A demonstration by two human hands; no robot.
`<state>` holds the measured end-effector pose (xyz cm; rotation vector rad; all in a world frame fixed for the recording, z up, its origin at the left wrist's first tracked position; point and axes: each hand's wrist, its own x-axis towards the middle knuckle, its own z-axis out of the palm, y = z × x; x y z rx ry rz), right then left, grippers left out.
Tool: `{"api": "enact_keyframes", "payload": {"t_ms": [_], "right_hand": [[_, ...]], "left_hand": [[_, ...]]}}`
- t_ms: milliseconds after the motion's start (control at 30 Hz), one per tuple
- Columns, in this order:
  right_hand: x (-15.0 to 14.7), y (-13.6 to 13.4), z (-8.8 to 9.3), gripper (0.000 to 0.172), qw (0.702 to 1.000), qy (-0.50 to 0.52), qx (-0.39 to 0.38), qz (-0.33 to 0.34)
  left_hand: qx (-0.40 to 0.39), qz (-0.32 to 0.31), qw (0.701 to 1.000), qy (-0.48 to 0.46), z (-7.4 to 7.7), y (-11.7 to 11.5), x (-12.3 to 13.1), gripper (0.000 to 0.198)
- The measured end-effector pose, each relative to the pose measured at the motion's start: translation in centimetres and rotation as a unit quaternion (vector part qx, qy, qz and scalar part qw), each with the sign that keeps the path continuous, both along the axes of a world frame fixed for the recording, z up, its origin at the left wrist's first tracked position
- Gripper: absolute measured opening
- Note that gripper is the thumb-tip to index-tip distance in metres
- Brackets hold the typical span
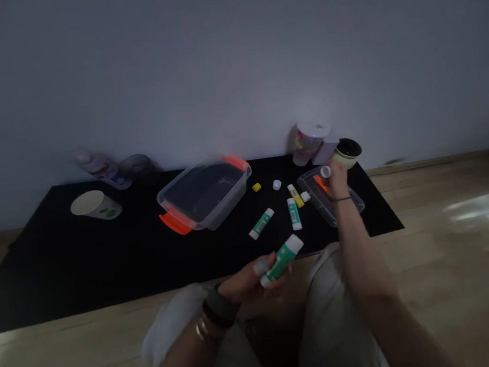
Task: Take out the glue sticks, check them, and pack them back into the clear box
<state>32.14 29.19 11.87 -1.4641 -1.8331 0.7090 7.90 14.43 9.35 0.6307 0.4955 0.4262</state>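
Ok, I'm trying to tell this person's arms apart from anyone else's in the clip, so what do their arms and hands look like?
Neither forearm has a sleeve, and the left hand and right hand wear no gloves. A wide dark band sits on the left wrist with thin metallic bangles beside it, and a thin dark cord circles the right wrist.

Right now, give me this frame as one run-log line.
left hand: holds green-labelled glue stick | right hand: holds small white cap above clear plastic tray

Nothing legible here. The green glue stick (282,260) in the left hand (247,280), the second green glue stick (261,223), the third green glue stick (294,214) and the yellow glue stick (296,195) carry labels, but the print is too blurred to read.
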Motion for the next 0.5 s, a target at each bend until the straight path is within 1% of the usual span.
{"api": "enact_keyframes", "payload": {"t_ms": [33, 67, 100, 133, 167, 200, 267, 300, 333, 367, 433, 500], "right_hand": [[0.8, 0.0, 0.2, 0.044, 1.0, 0.001, 0.006, -0.026], [1.2, -0.3, 0.1, 0.042, 0.999, 0.002, 0.007, -0.051], [1.1, -0.7, -0.1, 0.036, 0.998, -0.007, -0.001, -0.061], [0.5, -1.2, -0.5, 0.029, 0.998, -0.03, -0.021, -0.049], [-0.4, -1.8, -1.1, 0.023, 0.996, -0.069, -0.05, -0.021], [-1.5, -2.4, -1.7, 0.02, 0.989, -0.122, -0.084, 0.017], [-3.8, -3.2, -2.7, 0.023, 0.957, -0.24, -0.14, 0.082], [-4.7, -3.4, -3.1, 0.024, 0.94, -0.289, -0.153, 0.1], [-5.4, -3.5, -3.3, 0.025, 0.926, -0.324, -0.156, 0.112], [-5.8, -3.5, -3.4, 0.026, 0.919, -0.345, -0.149, 0.12], [-5.9, -3.4, -3.2, 0.029, 0.921, -0.35, -0.123, 0.12], [-5.8, -3.3, -2.7, 0.032, 0.938, -0.316, -0.098, 0.099]], "left_hand": [[0.002, 0.033, 0.999, 0.004, -0.3, -0.1, -0.3, 0.056], [0.004, 0.094, 0.995, 0.017, -0.6, 0.2, -0.5, 0.053], [-0.001, 0.162, 0.986, 0.034, -0.8, 0.7, -0.6, 0.05], [-0.009, 0.222, 0.974, 0.051, -1.0, 1.3, -0.8, 0.046], [-0.016, 0.27, 0.96, 0.067, -1.3, 2.0, -0.9, 0.042], [-0.023, 0.301, 0.95, 0.082, -1.5, 2.6, -0.9, 0.039], [-0.034, 0.325, 0.938, 0.112, -2.0, 3.4, -1.0, 0.035], [-0.036, 0.327, 0.936, 0.128, -2.3, 3.6, -1.0, 0.034], [-0.034, 0.326, 0.934, 0.143, -2.6, 3.7, -0.9, 0.034], [-0.026, 0.324, 0.933, 0.157, -2.9, 3.6, -0.7, 0.034], [0.006, 0.316, 0.93, 0.188, -3.4, 3.6, -0.3, 0.034], [0.045, 0.299, 0.925, 0.229, -3.8, 3.6, 0.0, 0.036]]}}
